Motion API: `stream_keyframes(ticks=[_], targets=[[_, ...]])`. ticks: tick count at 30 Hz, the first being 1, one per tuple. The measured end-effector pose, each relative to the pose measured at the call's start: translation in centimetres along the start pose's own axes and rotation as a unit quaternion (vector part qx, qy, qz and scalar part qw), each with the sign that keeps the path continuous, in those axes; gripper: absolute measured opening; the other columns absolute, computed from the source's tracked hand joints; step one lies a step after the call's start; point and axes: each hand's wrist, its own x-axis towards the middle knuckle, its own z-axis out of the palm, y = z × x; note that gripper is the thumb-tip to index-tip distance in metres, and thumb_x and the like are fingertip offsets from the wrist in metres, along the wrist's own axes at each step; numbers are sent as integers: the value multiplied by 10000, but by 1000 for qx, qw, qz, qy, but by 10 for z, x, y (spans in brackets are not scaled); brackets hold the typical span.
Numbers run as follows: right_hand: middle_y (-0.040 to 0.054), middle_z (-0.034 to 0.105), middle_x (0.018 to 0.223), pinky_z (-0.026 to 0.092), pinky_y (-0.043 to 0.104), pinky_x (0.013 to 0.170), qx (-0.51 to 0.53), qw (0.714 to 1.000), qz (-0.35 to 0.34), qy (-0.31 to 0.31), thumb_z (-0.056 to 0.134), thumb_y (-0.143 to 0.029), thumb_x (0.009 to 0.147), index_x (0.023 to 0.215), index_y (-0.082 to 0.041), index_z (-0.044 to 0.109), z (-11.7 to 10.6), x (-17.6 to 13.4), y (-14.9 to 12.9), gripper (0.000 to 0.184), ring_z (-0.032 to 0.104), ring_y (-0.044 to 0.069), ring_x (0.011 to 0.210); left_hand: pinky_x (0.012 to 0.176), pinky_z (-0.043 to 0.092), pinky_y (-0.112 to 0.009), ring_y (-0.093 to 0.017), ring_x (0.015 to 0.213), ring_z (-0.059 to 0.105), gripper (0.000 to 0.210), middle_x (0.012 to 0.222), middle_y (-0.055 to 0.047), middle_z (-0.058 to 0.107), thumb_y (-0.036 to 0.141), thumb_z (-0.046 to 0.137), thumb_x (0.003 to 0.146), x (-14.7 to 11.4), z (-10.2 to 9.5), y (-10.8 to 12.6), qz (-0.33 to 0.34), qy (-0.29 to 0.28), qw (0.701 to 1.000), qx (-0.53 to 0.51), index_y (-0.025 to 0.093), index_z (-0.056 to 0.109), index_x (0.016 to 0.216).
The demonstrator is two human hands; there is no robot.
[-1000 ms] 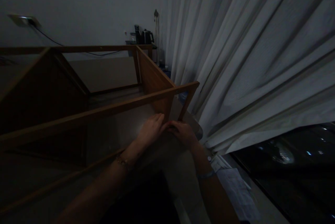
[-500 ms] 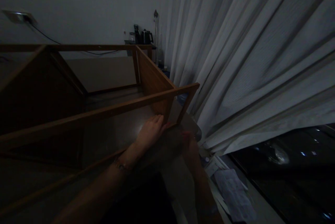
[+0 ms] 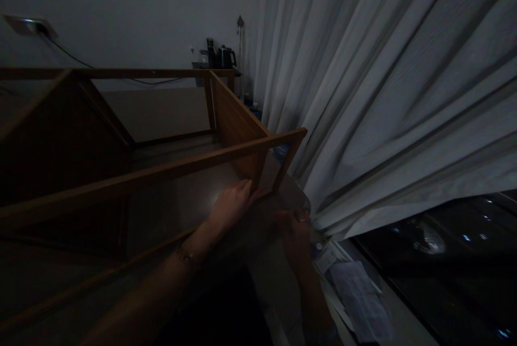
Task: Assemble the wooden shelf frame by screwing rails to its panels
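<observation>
A brown wooden furniture frame [image 3: 177,165] with long rails and inset panels lies across the table. My left hand [image 3: 232,203], with a bracelet at the wrist, is closed at the frame's lower right part, its fingers against the edge of the end panel [image 3: 242,125]. To the right, just off the frame's short end post [image 3: 287,165], my right hand [image 3: 295,227] has its fingers curled in. A ring shows on it. Whatever its fingers may hold is too dark and small to make out.
A pale curtain [image 3: 363,92] hangs close on the right. Papers [image 3: 361,297] lie at the lower right beside a dark glass surface [image 3: 456,260]. A black kettle [image 3: 225,57] stands at the back. A cable runs from the wall socket [image 3: 30,26] behind the frame.
My right hand has turned slightly, its fingers curling more, and it has moved a little right and down. My left hand and the frame have stayed nearly still.
</observation>
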Motion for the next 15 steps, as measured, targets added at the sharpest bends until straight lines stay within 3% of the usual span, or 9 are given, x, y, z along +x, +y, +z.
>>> stream_keyframes(ticks=[4, 7, 15], targets=[[37, 646, 847, 402, 377, 827, 38, 998, -54, -19, 376, -372, 1020, 955, -255, 681, -1, -2, -6, 333, 558, 210, 829, 649, 503, -297, -229, 782, 707, 322, 896, -93, 719, 386, 405, 999, -1, -1, -1, 3, -7, 1000, 3, 154, 625, 963], [26, 668, 813, 429, 350, 790, 75, 994, -77, 2, 415, -360, 1012, 943, -255, 679, -3, -4, -11, 292, 579, 196, 786, 662, 502, -286, -222, 790, 706, 310, 888, -96, 719, 378, 417, 998, -2, -4, 0, 13, -5, 1000, 3, 159, 633, 958], [18, 710, 861, 502, 308, 716, 175, 983, -1, 45, 577, -311, 943, 905, -259, 700, -19, -11, -18, 139, 645, 179, 804, 690, 520, -294, -223, 811, 707, 312, 927, -96, 721, 375, 426, 994, -4, -7, 0, 23, -14, 1000, -7, 147, 636, 965]])
